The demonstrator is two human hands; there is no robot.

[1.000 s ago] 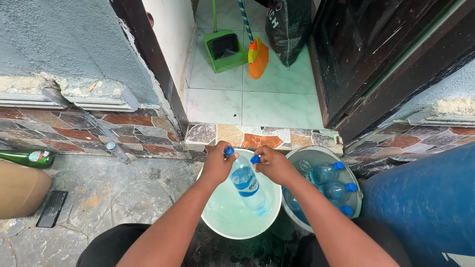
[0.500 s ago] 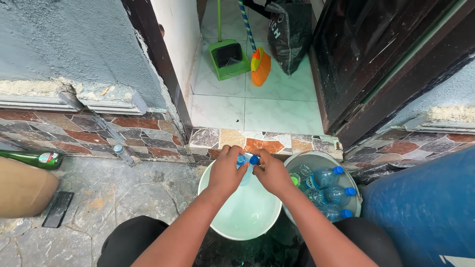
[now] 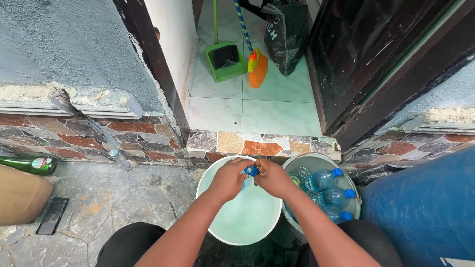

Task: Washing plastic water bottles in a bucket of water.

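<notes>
Fingers first: both sets are pinching in around the blue cap (image 3: 251, 170) of a clear plastic bottle (image 3: 244, 182), which is sitting right between the two hands over the far side of the pale green basin (image 3: 217, 225). The left hand (image 3: 229, 179) is wrapping around the bottle's neck and shoulder, fingers curled closed on it, and the right hand (image 3: 273, 178) is closing its fingertips on the cap from the other side. So the cap is touching both, neither hand really nearer. The bottle's body is mostly hiding under the left hand, so I can't tell its long axis for sure; it looks to be tipping down into the basin with the cap end pointing away from the person. Both forearms are reaching forward from the knees and converging, wrists bent slightly inward. Just to the right, touching the basin, a grey bucket (image 3: 300, 160) is holding several more blue-capped bottles (image 3: 330, 192) in water. Further out there's a blue drum (image 3: 420, 207) on the right, a green glass bottle (image 3: 27, 164) lying on the stone floor at left, and a green dustpan (image 3: 225, 59) and broom (image 3: 257, 62) past the doorstep.
</notes>
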